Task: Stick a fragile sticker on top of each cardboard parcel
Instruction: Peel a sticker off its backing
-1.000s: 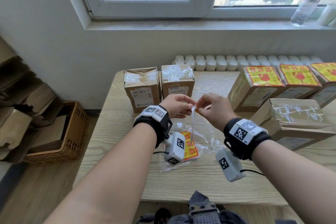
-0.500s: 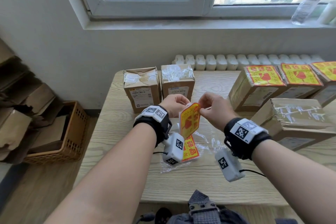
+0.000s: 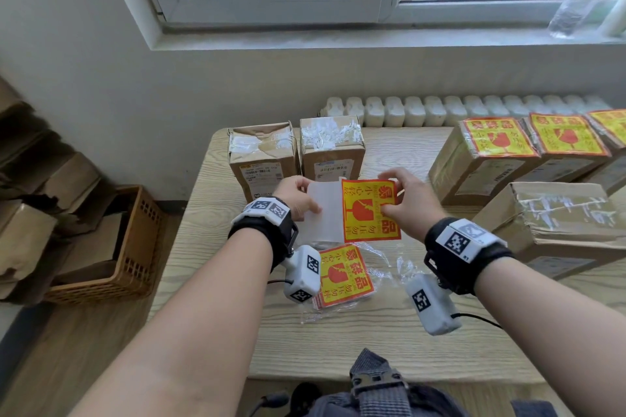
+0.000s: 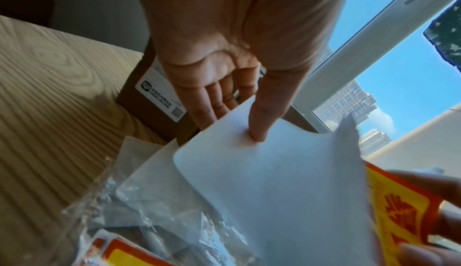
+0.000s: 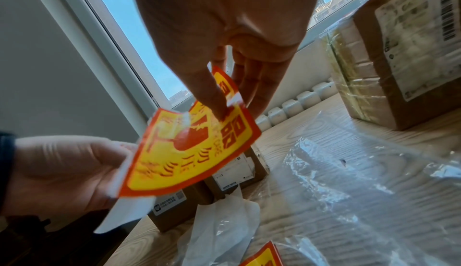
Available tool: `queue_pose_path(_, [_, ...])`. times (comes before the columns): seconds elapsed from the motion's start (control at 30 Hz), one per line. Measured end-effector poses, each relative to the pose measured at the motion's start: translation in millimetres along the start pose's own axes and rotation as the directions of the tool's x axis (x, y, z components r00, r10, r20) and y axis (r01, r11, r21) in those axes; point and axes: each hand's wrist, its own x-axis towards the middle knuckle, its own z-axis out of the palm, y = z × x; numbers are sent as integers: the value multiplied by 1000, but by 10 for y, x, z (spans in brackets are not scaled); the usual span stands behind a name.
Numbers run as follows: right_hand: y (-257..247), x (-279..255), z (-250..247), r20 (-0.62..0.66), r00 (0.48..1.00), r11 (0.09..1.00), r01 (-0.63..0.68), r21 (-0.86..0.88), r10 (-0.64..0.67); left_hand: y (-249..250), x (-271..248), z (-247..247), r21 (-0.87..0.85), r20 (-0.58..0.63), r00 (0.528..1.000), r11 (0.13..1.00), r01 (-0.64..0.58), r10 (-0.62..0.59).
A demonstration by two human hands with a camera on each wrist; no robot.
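1. Table (image 3: 338,342): a pale wood-grain top fills the centre of the head view; its right part runs out of frame.
2. Unlabelled large parcel (image 3: 562,217): at the right edge, taped top bare, its right side cut off by the frame.
3. Labelled parcels (image 3: 487,159): a row at upper right, each topped with a red-and-yellow sticker; the farthest right is only partly in frame.
4. Two small parcels (image 3: 264,159): side by side at upper centre, tops taped and without stickers; their lower fronts are hidden behind the hands.
5. Plastic bag (image 3: 382,278): crumpled clear film below the hands, holding a sticker stack (image 3: 345,276) partly covered by the left wrist camera.
6. Left hand (image 3: 298,198): thumb and fingers pinch the white backing sheet (image 3: 323,213), held above the table.
7. Right hand (image 3: 406,200): thumb and fingertips grip the fragile sticker (image 3: 369,210), held in the air at frame centre, its left edge meeting the backing sheet; whether it is fully peeled off cannot be told.
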Motion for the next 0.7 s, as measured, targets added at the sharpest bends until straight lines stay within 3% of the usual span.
queue_pose_path(0.37, [60,130,13,-1,998,998,-60,-13,60,-216,214,-210,135,-217,952,959,250,-218])
queue_pose_path(0.7, [33,160,29,21,998,998,-56,-10,56,-159,230,-119,134,-241,957,971,198,-162])
